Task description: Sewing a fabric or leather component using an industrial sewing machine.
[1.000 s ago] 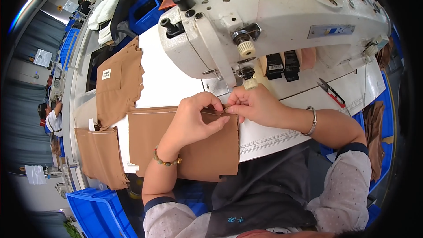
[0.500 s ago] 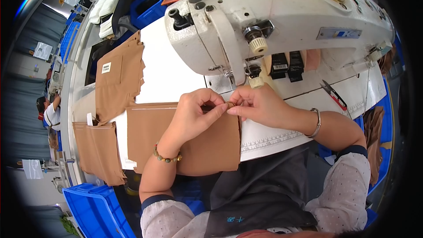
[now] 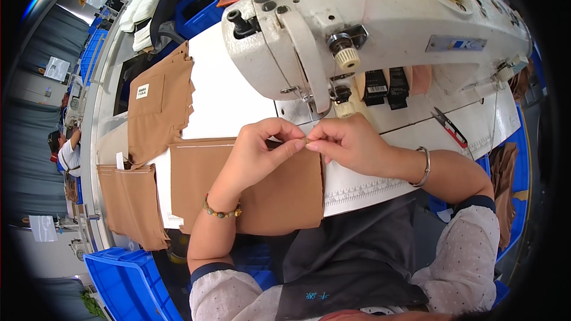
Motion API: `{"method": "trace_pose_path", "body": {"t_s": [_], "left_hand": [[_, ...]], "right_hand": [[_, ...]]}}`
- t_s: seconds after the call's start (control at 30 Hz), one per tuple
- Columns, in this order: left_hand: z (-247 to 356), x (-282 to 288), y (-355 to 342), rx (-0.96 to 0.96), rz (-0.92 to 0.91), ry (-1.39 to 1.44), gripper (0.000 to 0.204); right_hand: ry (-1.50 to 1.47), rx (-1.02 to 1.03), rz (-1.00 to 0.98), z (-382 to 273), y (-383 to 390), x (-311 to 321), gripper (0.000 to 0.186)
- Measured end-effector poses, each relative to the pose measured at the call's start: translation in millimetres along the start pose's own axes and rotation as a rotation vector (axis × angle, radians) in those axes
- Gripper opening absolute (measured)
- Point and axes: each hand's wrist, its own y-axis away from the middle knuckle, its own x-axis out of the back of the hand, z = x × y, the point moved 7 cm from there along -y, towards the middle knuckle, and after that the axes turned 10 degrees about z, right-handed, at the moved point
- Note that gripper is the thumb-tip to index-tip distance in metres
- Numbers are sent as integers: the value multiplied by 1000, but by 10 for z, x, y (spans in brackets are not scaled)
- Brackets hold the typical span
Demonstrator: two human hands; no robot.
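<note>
In the head view, the left hand (image 3: 262,151) and right hand (image 3: 348,142) are pinched together on a small bit at the brown fabric piece (image 3: 250,187), lying on the tabletop (image 3: 220,101) below the sewing machine (image 3: 369,30). Stitching appears not yet begun; more brown pieces (image 3: 157,104) are stacked leftward.

Left hand (image 3: 262,151) and right hand (image 3: 348,142) meet fingertip to fingertip just near of the white sewing machine (image 3: 369,30), pinching something too small to identify, above a brown fabric panel (image 3: 262,196) lying flat on the white surface (image 3: 232,101). Stacked brown fabric pieces (image 3: 157,104) lie to the far left; red-handled snips (image 3: 449,128) rest to the right.
</note>
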Motion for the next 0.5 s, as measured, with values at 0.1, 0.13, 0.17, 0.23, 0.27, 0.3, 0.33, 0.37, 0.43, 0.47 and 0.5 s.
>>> {"method": "trace_pose_path", "body": {"t_s": [0.1,0.13,0.17,0.23,0.27,0.3,0.33,0.37,0.43,0.47,0.5], "left_hand": [[63,62,62,-24,3,-92,9],[126,119,93,-65,56,-132,9],[165,166,135,-69,58,-135,9],[284,406,232,-116,212,112,9],[300,566,302,-123,279,82,4],[320,709,370,-150,305,44,3],[334,901,487,-90,362,-23,4],[350,1127,590,-145,388,-103,4],[527,1447,740,-155,553,-321,2],[717,1496,774,-191,642,-477,2],[835,1454,720,-191,636,-477,2]], "right_hand": [[28,55,33,-78,48,-79,23],[-6,42,35,-104,70,-144,26],[-7,47,35,-141,96,-218,26],[65,-42,-175,-146,232,-522,26],[98,-87,-282,-141,309,-682,27],[70,-23,-255,-168,352,-779,28],[40,50,-234,-219,360,-895,29],[12,121,-193,-316,312,-974,30],[-25,177,-155,-455,189,-1173,32],[-57,231,-123,-540,150,-1230,35],[-58,228,-118,-565,142,-1312,35]]}}
